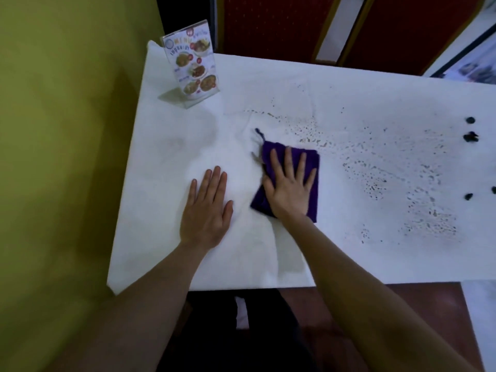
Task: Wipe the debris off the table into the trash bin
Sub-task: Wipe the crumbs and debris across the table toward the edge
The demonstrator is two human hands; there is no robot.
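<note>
A table with a white cloth (171,253) fills the view. My right hand (288,183) presses flat, fingers spread, on a folded purple cloth (311,162) near the table's middle. Flat on the white cloth to its left lies my left hand (208,208), fingers straight. Fine dark crumbs (375,170) are scattered across the table to the right of the purple cloth. Several larger dark lumps (470,136) sit near the right edge. No trash bin is in view.
A clear acrylic menu stand (192,65) is upright at the table's far left corner. A yellow-green wall (61,130) runs along the left. Red chair backs (271,22) stand beyond the far edge. Brown floor (418,304) shows at the near right.
</note>
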